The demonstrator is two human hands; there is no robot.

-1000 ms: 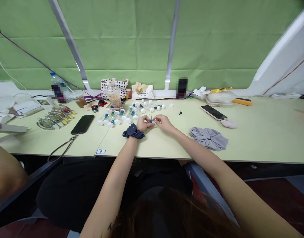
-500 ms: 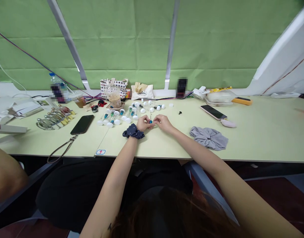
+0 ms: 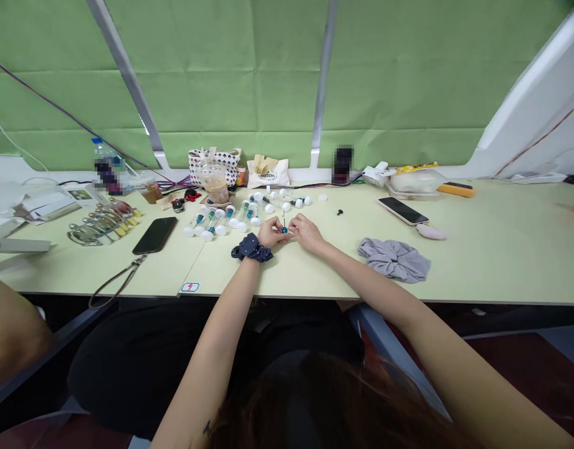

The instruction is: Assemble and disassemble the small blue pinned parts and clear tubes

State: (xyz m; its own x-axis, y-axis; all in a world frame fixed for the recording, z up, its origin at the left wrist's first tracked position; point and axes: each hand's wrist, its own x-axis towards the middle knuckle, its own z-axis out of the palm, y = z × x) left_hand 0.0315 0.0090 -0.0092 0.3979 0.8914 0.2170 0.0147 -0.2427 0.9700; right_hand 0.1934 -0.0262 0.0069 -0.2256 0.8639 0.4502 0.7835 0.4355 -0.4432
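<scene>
A small blue ball (image 3: 284, 230), with a thin dark stem (image 3: 283, 216) pointing up to 12 o'clock, is at the centre of the work, just in front of the person between the two hands. The left hand (image 3: 270, 233) comes in from 9 o'clock, its grip pinching the ball between thumb and fingers. The right hand (image 3: 307, 233) comes in from 3 o'clock with its fingers drawn together beside the ball; whether that grip pinches anything is too small to tell. Around the left wrist, at 8 o'clock from the ball, sits a dark dotted scrunchie (image 3: 252, 248). Clear tubes with white caps (image 3: 229, 213), some with blue or green inside, lie in a loose group towards 10 o'clock on the pale tabletop (image 3: 492, 249). Beyond them, also at 10, stands a clear plastic cup (image 3: 215, 187) with a brown drink, and at 12, near the back edge, a white printed bag (image 3: 268, 173). A small black piece (image 3: 339, 212) lies between 2 and 3 o'clock, with a pale-edged phone (image 3: 402, 211) farther out near 3. A grey scrunchie (image 3: 395, 260) rests towards 4, and a black phone (image 3: 154, 235) lies at 9, well apart from the hands.
</scene>
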